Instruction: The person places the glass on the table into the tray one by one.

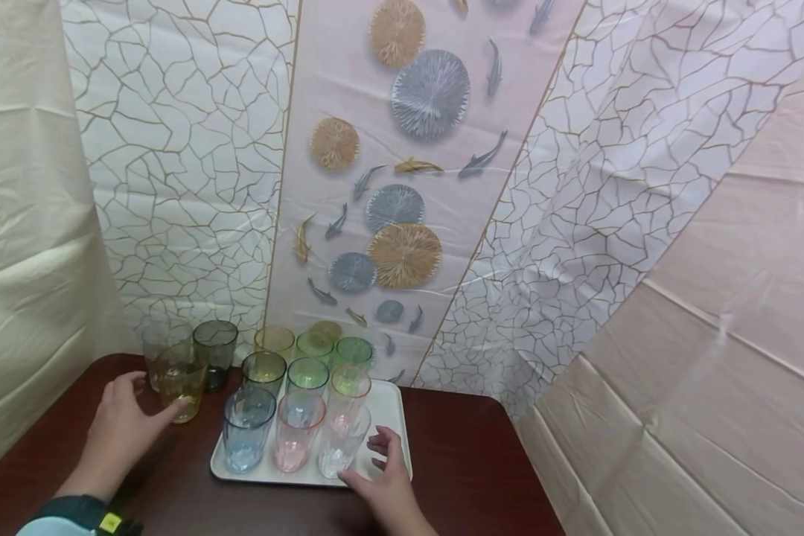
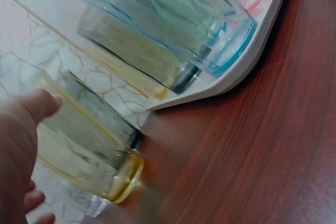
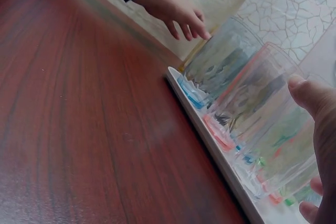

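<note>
My left hand (image 1: 123, 417) is at a yellow glass (image 1: 182, 391) left of the tray, with fingers spread and the thumb overlapping its side. The left wrist view shows that yellow glass (image 2: 89, 145) between the thumb and the loose fingers. A clear glass (image 1: 157, 335) and a dark grey glass (image 1: 216, 346) stand right behind it. My right hand (image 1: 388, 476) is beside a clear glass (image 1: 342, 450) at the tray's front right corner. Its thumb (image 3: 304, 90) and fingers are held apart around that glass.
A white tray (image 1: 395, 435) carries rows of coloured glasses, including a blue glass (image 1: 246, 435) and a pink glass (image 1: 298, 435) in front, with green and amber ones behind. It lies on a dark red-brown table (image 1: 462, 454). Patterned cloth (image 1: 375, 193) hangs behind the table.
</note>
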`<state>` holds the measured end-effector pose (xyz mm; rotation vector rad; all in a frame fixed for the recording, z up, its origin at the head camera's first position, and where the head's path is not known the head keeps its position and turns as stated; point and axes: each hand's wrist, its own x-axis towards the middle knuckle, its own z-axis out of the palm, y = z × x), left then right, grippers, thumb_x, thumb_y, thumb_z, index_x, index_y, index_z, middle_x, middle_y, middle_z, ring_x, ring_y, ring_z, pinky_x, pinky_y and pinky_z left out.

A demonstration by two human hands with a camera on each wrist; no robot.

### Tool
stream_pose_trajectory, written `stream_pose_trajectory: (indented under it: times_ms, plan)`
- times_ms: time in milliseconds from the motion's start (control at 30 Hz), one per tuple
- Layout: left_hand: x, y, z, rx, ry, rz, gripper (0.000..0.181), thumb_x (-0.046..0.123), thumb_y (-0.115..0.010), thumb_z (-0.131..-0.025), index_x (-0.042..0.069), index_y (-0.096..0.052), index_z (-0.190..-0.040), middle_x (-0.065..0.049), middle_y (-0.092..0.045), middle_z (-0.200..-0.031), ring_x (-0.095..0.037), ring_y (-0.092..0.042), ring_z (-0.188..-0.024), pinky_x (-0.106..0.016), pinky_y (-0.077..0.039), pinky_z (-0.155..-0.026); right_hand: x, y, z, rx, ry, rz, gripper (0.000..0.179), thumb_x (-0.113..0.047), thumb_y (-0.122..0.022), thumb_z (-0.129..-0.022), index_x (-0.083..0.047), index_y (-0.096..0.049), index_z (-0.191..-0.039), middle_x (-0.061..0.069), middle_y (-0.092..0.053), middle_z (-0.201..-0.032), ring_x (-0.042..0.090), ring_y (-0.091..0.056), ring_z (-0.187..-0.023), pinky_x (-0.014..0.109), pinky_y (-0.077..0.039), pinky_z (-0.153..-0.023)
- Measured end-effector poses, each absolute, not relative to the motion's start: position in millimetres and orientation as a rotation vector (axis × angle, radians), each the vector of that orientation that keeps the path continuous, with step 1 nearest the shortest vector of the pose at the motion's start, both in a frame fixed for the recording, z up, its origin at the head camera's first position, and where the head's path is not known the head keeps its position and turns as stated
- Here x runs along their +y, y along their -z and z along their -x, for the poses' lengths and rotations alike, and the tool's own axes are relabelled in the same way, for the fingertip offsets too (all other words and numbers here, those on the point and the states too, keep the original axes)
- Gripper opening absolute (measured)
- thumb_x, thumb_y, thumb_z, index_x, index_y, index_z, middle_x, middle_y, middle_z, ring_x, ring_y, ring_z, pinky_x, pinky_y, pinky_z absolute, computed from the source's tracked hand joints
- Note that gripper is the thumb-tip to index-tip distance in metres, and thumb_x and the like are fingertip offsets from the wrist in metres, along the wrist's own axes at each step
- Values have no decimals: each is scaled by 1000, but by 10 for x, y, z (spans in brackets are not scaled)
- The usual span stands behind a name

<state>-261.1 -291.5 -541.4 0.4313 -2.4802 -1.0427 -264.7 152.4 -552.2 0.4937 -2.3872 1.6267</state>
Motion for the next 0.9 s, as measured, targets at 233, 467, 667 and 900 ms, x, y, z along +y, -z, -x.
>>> stream_pose_trajectory:
  times_ms: [233,467,667,900]
  plan:
    - [-2816,5487,2817,-2417,1109,-443,127,75,-70,-82,-14,-19,-157,-43,-31,-145,-59,-41,-124,-74,-43,-92,1560,5533,2617,-2364,-1636,-522,89,-21,-94,-76,-4,-42,-146,21,-56,-131,35,-56,-123,53,-52,-101]
    - [-2751,5463,2879,-2376,1124,-472,117,63,-73,-88,-14,-19,-157,-44,-31,-146,-58,-43,-123,-73,-45,-95,1577,5548,2615,-2338,-1636,-529,87,-19,-94,-76,-7,-42,-144,17,-56,-129,36,-57,-121,53,-52,-100]
    - [-2767,5472,2792,-2348,1150,-445,109,59,-74,-89,-14,-26,-154,-41,-36,-142,-56,-46,-120,-68,-50,-89,1603,5521,2595,-2314,-1637,-533,87,-19,-95,-74,-8,-44,-144,10,-57,-127,34,-58,-120,51,-53,-99]
    - [-2808,5405,2547,-2350,1208,-319,111,59,-78,-85,-14,-29,-153,-40,-40,-140,-57,-51,-118,-66,-54,-87,1691,5490,2586,-2342,-1598,-531,92,-28,-94,-75,-6,-41,-146,11,-56,-130,35,-57,-122,49,-53,-100]
